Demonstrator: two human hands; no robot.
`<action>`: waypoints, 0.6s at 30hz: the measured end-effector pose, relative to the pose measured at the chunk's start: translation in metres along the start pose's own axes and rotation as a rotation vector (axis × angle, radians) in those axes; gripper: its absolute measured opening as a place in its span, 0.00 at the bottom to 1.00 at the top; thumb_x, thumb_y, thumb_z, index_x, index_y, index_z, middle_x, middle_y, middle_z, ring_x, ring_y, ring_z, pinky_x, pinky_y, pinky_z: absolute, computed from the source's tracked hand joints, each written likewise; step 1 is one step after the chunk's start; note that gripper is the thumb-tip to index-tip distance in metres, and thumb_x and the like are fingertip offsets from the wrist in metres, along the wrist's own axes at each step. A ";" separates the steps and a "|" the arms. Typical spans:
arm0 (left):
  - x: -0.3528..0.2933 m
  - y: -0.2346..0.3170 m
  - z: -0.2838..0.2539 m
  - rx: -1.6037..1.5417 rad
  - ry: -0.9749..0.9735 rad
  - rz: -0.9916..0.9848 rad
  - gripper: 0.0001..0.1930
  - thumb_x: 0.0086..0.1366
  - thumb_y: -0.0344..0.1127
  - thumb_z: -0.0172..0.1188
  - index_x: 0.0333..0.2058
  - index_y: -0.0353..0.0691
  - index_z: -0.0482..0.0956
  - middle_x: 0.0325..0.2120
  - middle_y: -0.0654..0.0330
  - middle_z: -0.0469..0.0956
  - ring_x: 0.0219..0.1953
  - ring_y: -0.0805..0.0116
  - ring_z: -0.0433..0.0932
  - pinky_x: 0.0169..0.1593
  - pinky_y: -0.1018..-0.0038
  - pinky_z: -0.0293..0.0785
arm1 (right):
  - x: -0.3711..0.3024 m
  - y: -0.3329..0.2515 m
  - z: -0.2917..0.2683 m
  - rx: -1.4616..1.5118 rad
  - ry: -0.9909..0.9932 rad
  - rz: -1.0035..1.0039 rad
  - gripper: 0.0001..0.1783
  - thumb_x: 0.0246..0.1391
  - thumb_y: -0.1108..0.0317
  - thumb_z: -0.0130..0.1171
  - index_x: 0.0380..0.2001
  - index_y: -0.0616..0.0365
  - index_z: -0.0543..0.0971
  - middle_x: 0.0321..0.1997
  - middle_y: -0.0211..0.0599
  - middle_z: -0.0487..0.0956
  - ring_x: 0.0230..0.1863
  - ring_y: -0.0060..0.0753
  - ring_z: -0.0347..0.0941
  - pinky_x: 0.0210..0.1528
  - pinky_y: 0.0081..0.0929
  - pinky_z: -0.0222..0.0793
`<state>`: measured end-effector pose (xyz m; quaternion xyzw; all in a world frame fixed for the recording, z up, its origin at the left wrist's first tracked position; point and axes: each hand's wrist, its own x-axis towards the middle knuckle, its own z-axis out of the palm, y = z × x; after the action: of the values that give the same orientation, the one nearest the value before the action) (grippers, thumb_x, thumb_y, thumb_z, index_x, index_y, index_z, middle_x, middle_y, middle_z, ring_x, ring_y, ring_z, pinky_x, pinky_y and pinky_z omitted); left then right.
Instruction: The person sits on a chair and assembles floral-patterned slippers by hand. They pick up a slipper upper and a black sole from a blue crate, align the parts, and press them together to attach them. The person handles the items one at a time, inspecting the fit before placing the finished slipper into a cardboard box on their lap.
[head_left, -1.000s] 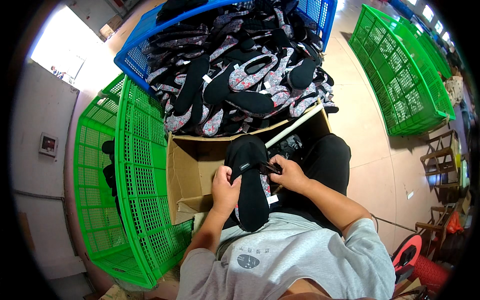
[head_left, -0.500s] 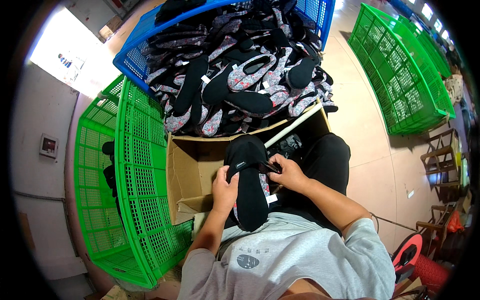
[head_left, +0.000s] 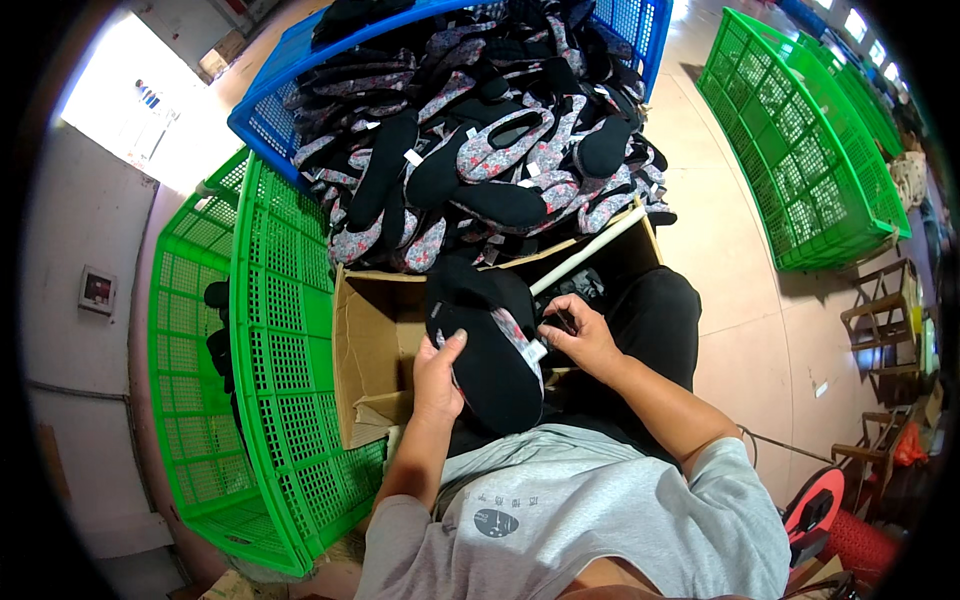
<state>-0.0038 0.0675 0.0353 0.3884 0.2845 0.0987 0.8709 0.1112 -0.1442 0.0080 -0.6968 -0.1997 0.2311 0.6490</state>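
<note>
My left hand (head_left: 438,375) grips the left side of a black slipper (head_left: 492,372) with the thumb on top. The slipper has a grey and red floral lining and a small white tag (head_left: 536,352) at its right side. My right hand (head_left: 582,338) is closed around a small dark object, mostly hidden by the fingers, just right of the tag. Below lies an opened cardboard box (head_left: 372,330) with a white tube (head_left: 592,248) lying slantwise across it. Ahead, a heap of black and floral slippers (head_left: 505,145) fills a blue crate (head_left: 262,112).
Tall green crates (head_left: 290,400) stand close at my left. More green crates (head_left: 815,160) are on the floor at the far right, with wooden stools (head_left: 880,315) nearer. A red and black round object (head_left: 815,510) sits at the lower right.
The slipper has tilted, its lower end swinging right and its upper end left. My right hand has drawn slightly away from its side, and the tag has turned.
</note>
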 end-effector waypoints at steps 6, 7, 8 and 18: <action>0.030 0.002 -0.016 -0.272 0.141 -0.089 0.19 0.67 0.37 0.60 0.55 0.39 0.75 0.52 0.54 0.79 0.53 0.55 0.77 0.60 0.56 0.73 | 0.001 0.007 0.000 -0.022 -0.003 -0.072 0.15 0.55 0.72 0.67 0.44 0.56 0.75 0.34 0.21 0.73 0.33 0.12 0.65 0.36 0.15 0.63; 0.030 0.005 -0.012 -0.314 0.155 -0.106 0.18 0.67 0.37 0.61 0.53 0.39 0.76 0.51 0.55 0.79 0.53 0.56 0.78 0.59 0.56 0.73 | 0.001 0.008 -0.001 -0.028 -0.014 -0.073 0.15 0.55 0.72 0.67 0.44 0.57 0.75 0.36 0.23 0.75 0.35 0.13 0.67 0.38 0.16 0.65; 0.029 0.008 -0.008 -0.356 0.169 -0.124 0.17 0.66 0.37 0.62 0.52 0.39 0.77 0.51 0.56 0.79 0.52 0.57 0.78 0.59 0.56 0.73 | 0.001 0.008 -0.001 -0.034 -0.025 -0.073 0.16 0.55 0.72 0.67 0.45 0.58 0.75 0.38 0.25 0.76 0.37 0.14 0.70 0.40 0.17 0.67; 0.044 -0.001 -0.003 -0.325 0.257 -0.059 0.21 0.66 0.38 0.61 0.56 0.38 0.74 0.55 0.55 0.77 0.57 0.53 0.75 0.64 0.52 0.67 | -0.001 -0.001 -0.003 -0.182 0.000 -0.234 0.26 0.48 0.70 0.70 0.52 0.53 0.76 0.54 0.38 0.77 0.55 0.41 0.73 0.58 0.32 0.65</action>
<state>0.0306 0.0862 0.0142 0.2184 0.3849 0.1666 0.8811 0.1118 -0.1468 0.0091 -0.7247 -0.2996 0.1346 0.6058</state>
